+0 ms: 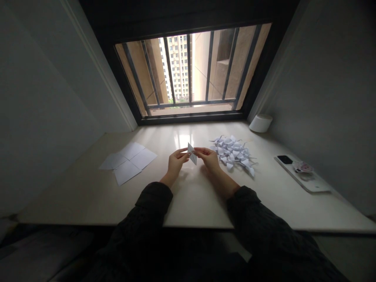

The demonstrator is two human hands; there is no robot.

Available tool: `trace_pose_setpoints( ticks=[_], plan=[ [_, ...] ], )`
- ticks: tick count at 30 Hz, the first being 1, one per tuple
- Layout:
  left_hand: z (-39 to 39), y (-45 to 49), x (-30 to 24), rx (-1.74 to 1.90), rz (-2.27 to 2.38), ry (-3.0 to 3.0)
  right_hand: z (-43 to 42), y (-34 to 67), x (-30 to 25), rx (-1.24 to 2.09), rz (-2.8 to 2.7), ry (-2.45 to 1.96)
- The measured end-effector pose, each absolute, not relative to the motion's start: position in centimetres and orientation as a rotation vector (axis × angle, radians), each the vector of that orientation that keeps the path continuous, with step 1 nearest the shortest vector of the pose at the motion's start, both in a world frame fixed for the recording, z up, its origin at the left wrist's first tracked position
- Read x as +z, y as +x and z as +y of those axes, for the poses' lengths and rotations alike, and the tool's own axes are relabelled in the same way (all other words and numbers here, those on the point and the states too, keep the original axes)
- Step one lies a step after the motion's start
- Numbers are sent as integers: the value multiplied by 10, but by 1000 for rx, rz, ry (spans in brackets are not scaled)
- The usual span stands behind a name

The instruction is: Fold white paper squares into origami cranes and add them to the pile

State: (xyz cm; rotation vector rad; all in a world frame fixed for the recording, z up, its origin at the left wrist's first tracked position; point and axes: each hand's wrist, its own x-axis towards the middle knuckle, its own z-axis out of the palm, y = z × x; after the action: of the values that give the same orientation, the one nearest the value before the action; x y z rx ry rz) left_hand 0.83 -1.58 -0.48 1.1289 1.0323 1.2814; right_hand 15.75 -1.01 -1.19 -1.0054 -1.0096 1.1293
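Observation:
A small folded piece of white paper (192,153) is held up between both hands, just above the pale table (194,196). My left hand (177,160) pinches its left side with fingers closed. My right hand (207,157) pinches its right side the same way. A heap of several folded white paper figures (233,154) lies just to the right of my right hand. Flat white paper sheets (129,161) lie to the left of my left hand.
A white phone (302,173) with a small round item on it lies at the right. A white cylinder (260,122) stands at the back right corner. A barred window (190,70) runs behind the table, walls on both sides.

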Motion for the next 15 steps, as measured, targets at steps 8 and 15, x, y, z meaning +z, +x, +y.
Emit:
trace_pose_setpoints(
  ticks=[8, 15],
  plan=[
    [-17, 5, 1, 1106, 1064, 1087, -9, 162, -13, 1112, -1102, -1013],
    [-17, 4, -5, 1101, 1077, 1065, -8, 165, -17, 893, -1363, -1108]
  ],
)
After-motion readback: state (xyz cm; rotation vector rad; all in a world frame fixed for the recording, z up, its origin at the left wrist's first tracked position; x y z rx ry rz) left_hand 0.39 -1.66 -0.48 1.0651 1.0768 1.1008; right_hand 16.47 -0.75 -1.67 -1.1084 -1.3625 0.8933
